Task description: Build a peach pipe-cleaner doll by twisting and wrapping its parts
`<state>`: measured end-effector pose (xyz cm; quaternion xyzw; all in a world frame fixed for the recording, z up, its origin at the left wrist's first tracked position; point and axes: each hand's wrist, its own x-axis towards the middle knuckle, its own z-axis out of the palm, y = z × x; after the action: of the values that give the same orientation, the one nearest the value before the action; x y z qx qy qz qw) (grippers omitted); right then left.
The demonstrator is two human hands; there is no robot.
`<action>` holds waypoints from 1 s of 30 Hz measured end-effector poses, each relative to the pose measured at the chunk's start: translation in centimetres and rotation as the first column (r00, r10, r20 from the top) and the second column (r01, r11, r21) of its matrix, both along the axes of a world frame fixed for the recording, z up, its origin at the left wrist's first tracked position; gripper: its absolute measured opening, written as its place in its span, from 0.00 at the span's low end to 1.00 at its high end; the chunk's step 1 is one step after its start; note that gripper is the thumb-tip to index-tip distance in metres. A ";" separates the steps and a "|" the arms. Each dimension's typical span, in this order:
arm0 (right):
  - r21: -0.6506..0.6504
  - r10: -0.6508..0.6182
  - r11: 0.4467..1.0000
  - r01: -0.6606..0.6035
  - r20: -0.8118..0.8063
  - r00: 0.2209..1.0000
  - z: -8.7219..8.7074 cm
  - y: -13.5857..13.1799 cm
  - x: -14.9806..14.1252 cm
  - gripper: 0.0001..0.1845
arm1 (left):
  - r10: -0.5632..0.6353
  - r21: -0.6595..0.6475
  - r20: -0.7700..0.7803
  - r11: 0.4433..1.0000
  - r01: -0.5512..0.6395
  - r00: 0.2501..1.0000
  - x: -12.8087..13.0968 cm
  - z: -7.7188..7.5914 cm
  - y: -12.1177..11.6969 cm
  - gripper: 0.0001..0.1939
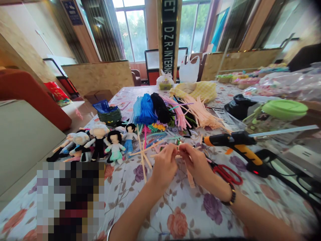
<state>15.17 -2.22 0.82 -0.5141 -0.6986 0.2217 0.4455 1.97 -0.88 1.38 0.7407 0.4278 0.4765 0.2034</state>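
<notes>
My left hand (165, 164) and my right hand (197, 165) meet over the middle of the flowered tablecloth. Fingertips of both are pinched close together on a peach pipe cleaner (190, 177), part of which hangs down under my right hand. The exact spot they grip is small and partly hidden by my fingers. Left of my left hand, several loose peach pipe cleaners (141, 151) lie crossed. Scissors with red handles (228, 174) rest beside my right wrist. Farther right, a black and orange hot glue gun (238, 142) has a glue stick in its back end.
Several pipe-cleaner dolls (115, 145) lie at the left. Behind my hands are bundles of blue (146, 110), black (161, 108) and peach pipe cleaners (203, 112). A jar with a green lid (284, 108) stands at the right; a pixelated patch (71, 201) covers the lower left.
</notes>
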 end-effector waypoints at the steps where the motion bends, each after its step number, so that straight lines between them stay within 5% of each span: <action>1: -0.035 0.018 0.999 -0.021 -0.070 0.997 0.1 0.0 0.0 0.03 | 0.001 -0.027 0.039 1.000 0.000 0.999 0.0 0.0 0.0 0.08; 8: -0.202 0.063 0.963 -0.176 -0.470 0.881 0.4 0.4 0.4 0.09 | -0.044 -0.233 0.344 0.964 0.131 0.938 0.6 0.1 0.0 0.06; 15: -0.264 0.020 0.939 -0.221 -0.599 0.800 0.4 0.6 0.7 0.12 | -0.039 -0.217 0.275 0.971 0.102 0.961 0.6 -0.2 0.1 0.07; 21: -0.200 0.042 0.965 -0.170 -0.521 0.852 0.2 0.8 0.8 0.10 | -0.042 -0.175 0.232 0.981 0.084 0.972 0.5 0.2 0.0 0.07; 30: -0.021 0.030 0.999 -0.032 -0.102 0.994 0.0 1.0 1.2 0.03 | -0.022 -0.107 0.035 0.994 0.025 0.999 0.4 0.1 -0.1 0.09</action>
<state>16.35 -1.24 0.81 -0.4963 -0.6805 0.2622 0.4711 2.33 -0.94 1.45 0.7257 0.4405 0.4627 0.2556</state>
